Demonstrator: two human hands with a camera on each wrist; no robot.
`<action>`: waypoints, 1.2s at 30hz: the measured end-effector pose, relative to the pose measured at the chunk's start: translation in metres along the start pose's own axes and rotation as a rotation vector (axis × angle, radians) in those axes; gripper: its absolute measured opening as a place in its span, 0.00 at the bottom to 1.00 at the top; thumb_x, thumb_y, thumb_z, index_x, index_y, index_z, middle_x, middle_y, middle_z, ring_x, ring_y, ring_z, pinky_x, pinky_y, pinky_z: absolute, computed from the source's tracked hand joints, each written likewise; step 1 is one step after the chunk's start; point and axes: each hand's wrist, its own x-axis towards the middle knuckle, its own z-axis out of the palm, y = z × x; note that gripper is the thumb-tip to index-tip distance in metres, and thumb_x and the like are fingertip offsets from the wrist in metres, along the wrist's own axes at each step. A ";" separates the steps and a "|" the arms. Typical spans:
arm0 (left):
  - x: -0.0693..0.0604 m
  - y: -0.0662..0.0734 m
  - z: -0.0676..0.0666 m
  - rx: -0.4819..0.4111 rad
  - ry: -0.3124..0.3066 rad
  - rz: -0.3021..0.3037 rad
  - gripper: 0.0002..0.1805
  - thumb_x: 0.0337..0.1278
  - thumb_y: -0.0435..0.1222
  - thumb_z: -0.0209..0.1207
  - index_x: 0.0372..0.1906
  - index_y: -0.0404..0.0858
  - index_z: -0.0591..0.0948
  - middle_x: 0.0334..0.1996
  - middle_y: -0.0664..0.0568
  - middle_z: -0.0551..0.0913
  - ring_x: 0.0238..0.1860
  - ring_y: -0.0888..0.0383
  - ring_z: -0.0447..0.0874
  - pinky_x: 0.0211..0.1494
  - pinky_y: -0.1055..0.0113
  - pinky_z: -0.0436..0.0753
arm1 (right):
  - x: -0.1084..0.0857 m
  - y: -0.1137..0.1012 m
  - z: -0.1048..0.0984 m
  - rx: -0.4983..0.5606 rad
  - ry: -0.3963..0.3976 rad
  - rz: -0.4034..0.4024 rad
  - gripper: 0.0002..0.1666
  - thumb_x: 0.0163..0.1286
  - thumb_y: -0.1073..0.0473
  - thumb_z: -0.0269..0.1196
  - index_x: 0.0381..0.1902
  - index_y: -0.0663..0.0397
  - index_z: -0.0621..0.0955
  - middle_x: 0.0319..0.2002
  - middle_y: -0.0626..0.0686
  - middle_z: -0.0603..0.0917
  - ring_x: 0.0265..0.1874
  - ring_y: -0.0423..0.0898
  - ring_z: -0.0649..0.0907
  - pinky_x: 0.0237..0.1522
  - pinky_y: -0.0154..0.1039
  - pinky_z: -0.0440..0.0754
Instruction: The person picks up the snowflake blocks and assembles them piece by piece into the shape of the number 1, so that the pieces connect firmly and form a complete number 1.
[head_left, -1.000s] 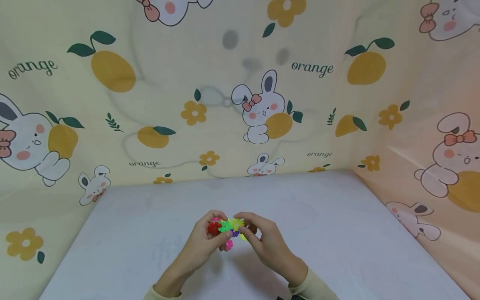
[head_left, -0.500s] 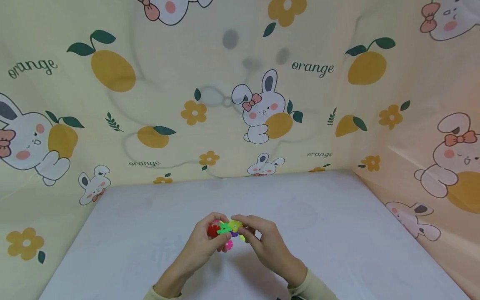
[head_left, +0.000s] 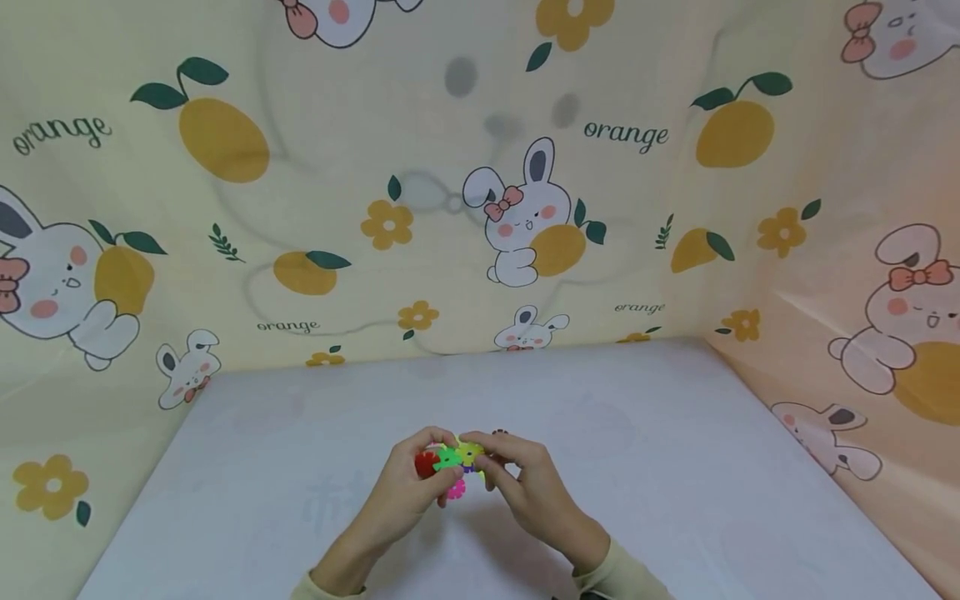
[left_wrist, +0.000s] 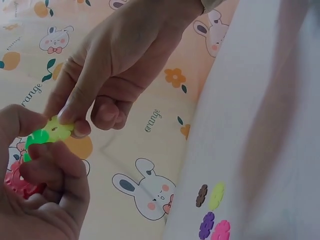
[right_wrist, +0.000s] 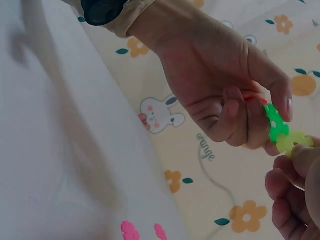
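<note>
My left hand [head_left: 397, 483] holds a red notched plastic disc [head_left: 427, 463] and a green notched disc [head_left: 447, 458]. The red one is partly covered by the fingers in the left wrist view. Between thumb and index finger, my right hand [head_left: 542, 485] pinches a yellow notched disc [left_wrist: 61, 129]. The yellow disc meets the edge of the green disc [right_wrist: 276, 123]; how deep their slots engage cannot be told. Both hands are close together above the table.
Loose notched discs lie on the white table [head_left: 660, 467] below the hands: a brown disc [left_wrist: 201, 195], a yellow-green disc [left_wrist: 217, 195], a purple disc [left_wrist: 206, 226] and pink discs [right_wrist: 130, 231]. A printed cloth wall [head_left: 345, 167] stands behind and at the sides.
My right hand has shifted slightly left toward the left hand, bringing the yellow disc along. The green disc has tilted. A brown disc now shows behind the right hand.
</note>
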 end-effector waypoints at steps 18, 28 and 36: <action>0.000 -0.006 0.002 0.015 -0.029 0.150 0.14 0.69 0.35 0.61 0.51 0.35 0.72 0.25 0.51 0.77 0.22 0.64 0.75 0.28 0.74 0.74 | -0.004 0.003 0.013 -0.206 0.097 -0.193 0.20 0.66 0.69 0.66 0.55 0.52 0.85 0.28 0.45 0.83 0.24 0.31 0.74 0.27 0.21 0.73; 0.000 -0.003 -0.002 0.070 -0.068 0.144 0.19 0.67 0.38 0.63 0.59 0.37 0.75 0.44 0.40 0.80 0.33 0.59 0.82 0.39 0.69 0.85 | -0.002 0.006 0.006 -0.097 0.085 -0.067 0.20 0.70 0.66 0.64 0.59 0.54 0.80 0.22 0.46 0.77 0.23 0.31 0.74 0.26 0.31 0.78; -0.001 -0.005 0.007 0.275 0.094 0.222 0.18 0.64 0.39 0.66 0.57 0.46 0.79 0.48 0.51 0.83 0.39 0.60 0.82 0.42 0.72 0.84 | -0.001 0.006 0.008 0.085 0.116 0.045 0.13 0.71 0.68 0.63 0.51 0.61 0.77 0.24 0.61 0.82 0.19 0.39 0.78 0.27 0.35 0.82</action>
